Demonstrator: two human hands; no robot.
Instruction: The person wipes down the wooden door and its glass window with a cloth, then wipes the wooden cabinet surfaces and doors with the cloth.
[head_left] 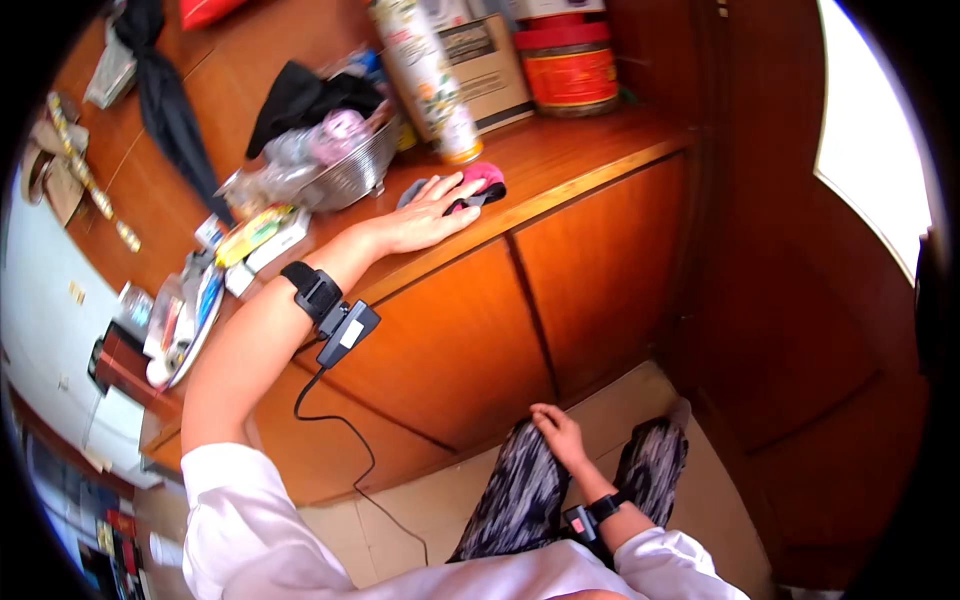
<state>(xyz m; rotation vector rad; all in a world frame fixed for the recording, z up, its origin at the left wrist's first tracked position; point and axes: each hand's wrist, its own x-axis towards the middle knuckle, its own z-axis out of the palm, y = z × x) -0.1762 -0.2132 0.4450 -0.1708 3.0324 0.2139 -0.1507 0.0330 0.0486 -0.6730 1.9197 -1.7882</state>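
My left hand [430, 215] lies palm down on the cabinet top, its fingers stretched out and slightly spread. Under and beside the fingers is a small bundle of pink, black and grey cloth [487, 180], partly covered by the hand. A tall white spray can with a flower print [425, 75] stands just behind the bundle. Lower down, my right hand [560, 435] rests by my thigh with its fingers loosely extended, and nothing shows in it. Each arm wears a black strap with a small device; a cable hangs from the left device [348, 333].
Left of my hand, a metal basket [350, 172] holds plastic bags and black cloth. Behind stand a cardboard box [485, 70] and a red-lidded jar [568, 70]. A yellow packet [252, 236] and a loaded tray lie farther left. Cabinet doors [605, 260] drop below the wooden edge.
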